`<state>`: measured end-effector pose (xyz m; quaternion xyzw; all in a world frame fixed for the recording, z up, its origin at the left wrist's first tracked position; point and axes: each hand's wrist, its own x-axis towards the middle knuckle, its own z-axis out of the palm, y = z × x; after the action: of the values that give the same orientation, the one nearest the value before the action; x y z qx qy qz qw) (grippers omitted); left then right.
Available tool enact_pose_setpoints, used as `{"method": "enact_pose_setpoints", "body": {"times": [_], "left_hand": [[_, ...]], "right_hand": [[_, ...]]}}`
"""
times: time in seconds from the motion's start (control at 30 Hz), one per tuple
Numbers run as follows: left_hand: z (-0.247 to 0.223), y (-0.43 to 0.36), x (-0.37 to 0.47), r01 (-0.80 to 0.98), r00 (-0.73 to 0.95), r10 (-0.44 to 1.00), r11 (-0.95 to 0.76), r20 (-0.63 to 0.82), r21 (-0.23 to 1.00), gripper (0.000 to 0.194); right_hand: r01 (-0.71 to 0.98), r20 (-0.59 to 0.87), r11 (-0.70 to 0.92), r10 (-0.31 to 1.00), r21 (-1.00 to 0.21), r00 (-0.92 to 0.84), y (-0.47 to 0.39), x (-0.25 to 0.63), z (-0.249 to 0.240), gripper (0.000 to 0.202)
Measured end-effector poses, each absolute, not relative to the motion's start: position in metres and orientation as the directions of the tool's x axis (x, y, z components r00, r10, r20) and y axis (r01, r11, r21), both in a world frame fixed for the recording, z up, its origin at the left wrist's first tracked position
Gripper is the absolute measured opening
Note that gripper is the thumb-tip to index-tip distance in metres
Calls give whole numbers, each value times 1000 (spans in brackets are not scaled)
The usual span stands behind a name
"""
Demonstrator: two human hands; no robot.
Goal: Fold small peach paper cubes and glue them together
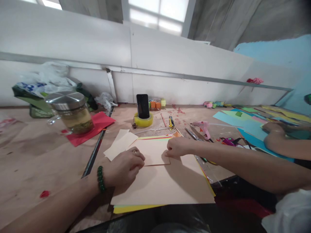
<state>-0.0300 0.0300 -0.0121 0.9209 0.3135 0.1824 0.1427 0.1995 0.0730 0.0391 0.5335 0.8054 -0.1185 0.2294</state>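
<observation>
Cream paper, one small piece (156, 157): flat or nearly so between the two grips, upon a stack of larger sheets (179, 191). Left hand (127, 165): fingers bent in, at the piece's left edge. Right hand (177, 147): fingers curled, thumb near the fingertips, at its right side; whether either grip pinches or merely presses, cannot tell. Loose cream pieces (120, 142): just beyond the left grip, lying aside. Yellow cutter (171, 122) and pink glue gun (204, 127): on the desk (60, 165), beyond the right grip, unheld. Stage, by judgement: early; small pieces already separate, top sheet seemingly whole, no gluing visible, handling of the piece unfinished.
</observation>
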Motion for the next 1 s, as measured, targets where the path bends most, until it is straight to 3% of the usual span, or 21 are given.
{"method": "enact_pose_setpoints", "body": {"times": [0.13, 0.23, 0.3, 0.5, 0.87, 1.0], "left_hand": [[-15, 38, -33, 495, 714, 662, -708, 228, 503, 24], [-15, 36, -32, 507, 723, 647, -735, 243, 449, 26], [-15, 32, -31, 534, 730, 644, -747, 228, 397, 28], [-11, 27, -29, 584, 756, 636, -763, 158, 277, 28], [-9, 19, -25, 612, 744, 650, -756, 157, 233, 21], [-13, 20, -22, 590, 740, 644, -761, 195, 270, 16]], "right_hand": [[884, -360, 467, 820, -31, -446, 68, 179, 39, 37], [882, -434, 426, 769, -202, -470, 70, 159, 28, 38], [884, -483, 399, 741, -242, -467, 74, 148, 21, 36], [904, -568, 359, 705, -233, -426, 84, 134, 23, 36], [947, -611, 244, 723, -211, -322, 81, 202, 19, 39], [947, -579, 259, 750, -190, -321, 76, 219, 20, 39]]}}
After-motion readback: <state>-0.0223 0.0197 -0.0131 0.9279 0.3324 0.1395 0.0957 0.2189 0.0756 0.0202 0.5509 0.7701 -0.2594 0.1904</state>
